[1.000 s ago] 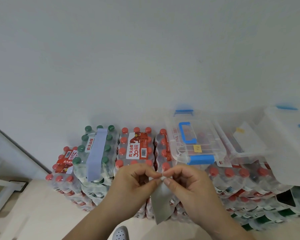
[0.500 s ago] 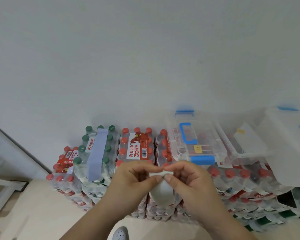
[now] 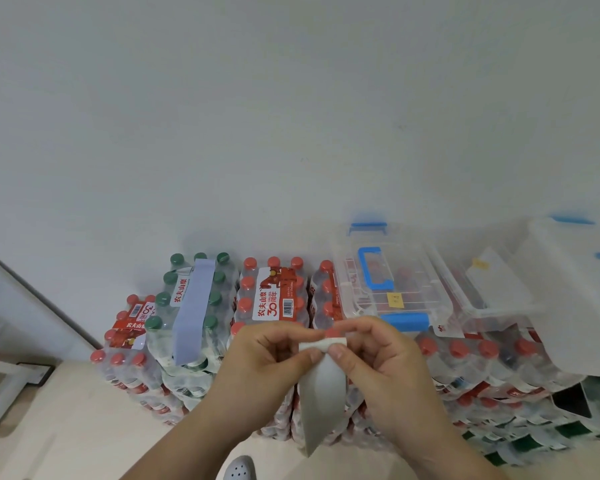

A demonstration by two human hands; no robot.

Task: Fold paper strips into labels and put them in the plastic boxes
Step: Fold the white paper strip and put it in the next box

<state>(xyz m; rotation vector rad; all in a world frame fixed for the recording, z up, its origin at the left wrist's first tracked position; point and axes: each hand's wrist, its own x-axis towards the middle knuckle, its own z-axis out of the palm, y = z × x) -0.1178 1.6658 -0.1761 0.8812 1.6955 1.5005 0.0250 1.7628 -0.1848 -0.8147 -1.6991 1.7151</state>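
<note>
A white paper strip hangs between my hands, its top end rolled over into a small fold. My left hand pinches the fold's left side with thumb and fingers. My right hand pinches its right side, thumb on the front. Behind them a clear plastic box with blue handle and clasps and a small yellow label rests closed on the bottle packs. Two more clear boxes lie to its right, one with a white sheet and yellow label inside.
Shrink-wrapped packs of red-capped bottles and green-capped bottles are stacked against a white wall. A pale blue paper strip lies over the green-capped pack. Beige floor lies at lower left, with a grey shoe at the bottom edge.
The strip's top end has been folded down into a small roll, and both hands have risen slightly while keeping their pinch on it.
</note>
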